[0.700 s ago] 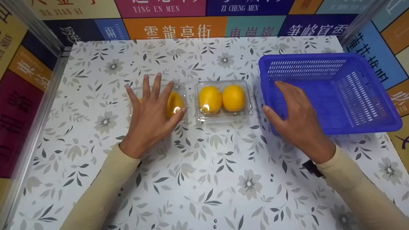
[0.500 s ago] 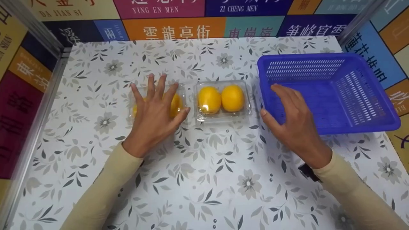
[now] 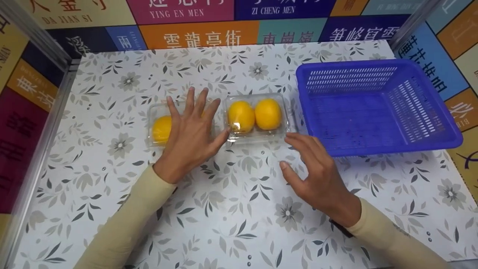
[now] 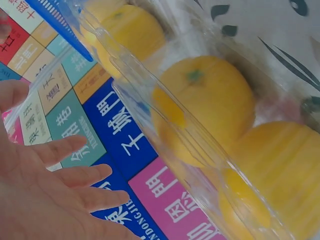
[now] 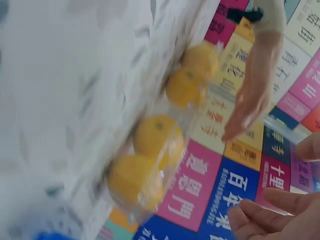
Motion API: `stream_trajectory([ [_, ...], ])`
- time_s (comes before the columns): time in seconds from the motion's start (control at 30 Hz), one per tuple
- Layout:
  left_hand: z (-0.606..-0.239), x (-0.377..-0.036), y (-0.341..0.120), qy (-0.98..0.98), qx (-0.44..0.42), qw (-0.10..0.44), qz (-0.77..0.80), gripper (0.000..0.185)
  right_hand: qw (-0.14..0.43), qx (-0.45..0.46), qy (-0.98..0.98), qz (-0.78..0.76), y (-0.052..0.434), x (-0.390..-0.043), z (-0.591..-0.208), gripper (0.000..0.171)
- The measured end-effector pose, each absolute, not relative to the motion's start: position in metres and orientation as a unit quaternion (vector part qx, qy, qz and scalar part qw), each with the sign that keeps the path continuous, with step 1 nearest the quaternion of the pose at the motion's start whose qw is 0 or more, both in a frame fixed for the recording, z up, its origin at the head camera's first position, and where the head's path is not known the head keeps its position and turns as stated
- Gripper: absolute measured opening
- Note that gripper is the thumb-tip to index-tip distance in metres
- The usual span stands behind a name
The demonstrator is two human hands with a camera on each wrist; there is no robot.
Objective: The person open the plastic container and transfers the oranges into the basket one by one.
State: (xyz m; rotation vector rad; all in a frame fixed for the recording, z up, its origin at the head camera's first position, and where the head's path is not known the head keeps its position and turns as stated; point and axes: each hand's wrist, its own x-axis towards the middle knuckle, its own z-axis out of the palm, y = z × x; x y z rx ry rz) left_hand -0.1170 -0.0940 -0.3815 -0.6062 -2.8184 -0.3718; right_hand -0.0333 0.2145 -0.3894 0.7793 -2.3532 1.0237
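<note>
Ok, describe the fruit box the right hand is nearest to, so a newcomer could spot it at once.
Start at the blue basket on the right of the floral table. Just left of it lies a clear plastic box holding two yellow fruits side by side, with the right hand open just in front of it. Unlike the other box further left, no hand covers it.

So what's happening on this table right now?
A person works at a floral-patterned table. Their left hand lies flat, fingers spread, over the left clear box of yellow fruit. The right hand hovers open just in front of the second clear box, which holds two yellow fruits. An empty blue basket sits to the right.
</note>
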Motion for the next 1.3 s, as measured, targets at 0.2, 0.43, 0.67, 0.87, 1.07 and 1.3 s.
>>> stream_trajectory([
  [0.2, -0.379, -0.118, -0.085, -0.963, -0.213, 0.108, -0.122, 0.075, 0.145, 0.247, -0.857, 0.428, 0.211, -0.031, -0.414, 0.032],
  [0.43, -0.378, -0.119, -0.073, -0.957, -0.242, 0.109, -0.115, 0.070, -0.035, 0.053, -0.812, 0.581, 0.212, -0.039, -0.437, 0.039],
  [0.67, -0.380, -0.121, -0.062, -0.945, -0.272, 0.131, -0.130, 0.064, -0.086, -0.072, -0.699, 0.706, 0.211, -0.055, -0.446, 0.046],
  [0.87, -0.380, -0.122, -0.051, -0.940, -0.292, 0.139, -0.111, 0.060, -0.095, -0.097, -0.656, 0.742, 0.215, -0.064, -0.452, 0.047],
  [1.07, -0.380, -0.124, -0.035, -0.939, -0.309, 0.110, -0.104, 0.060, -0.101, -0.097, -0.634, 0.761, 0.216, -0.069, -0.452, 0.050],
  [1.3, -0.386, -0.126, -0.018, -0.936, -0.330, 0.084, -0.088, 0.064, -0.105, -0.097, -0.616, 0.775, 0.213, -0.074, -0.454, 0.052],
])
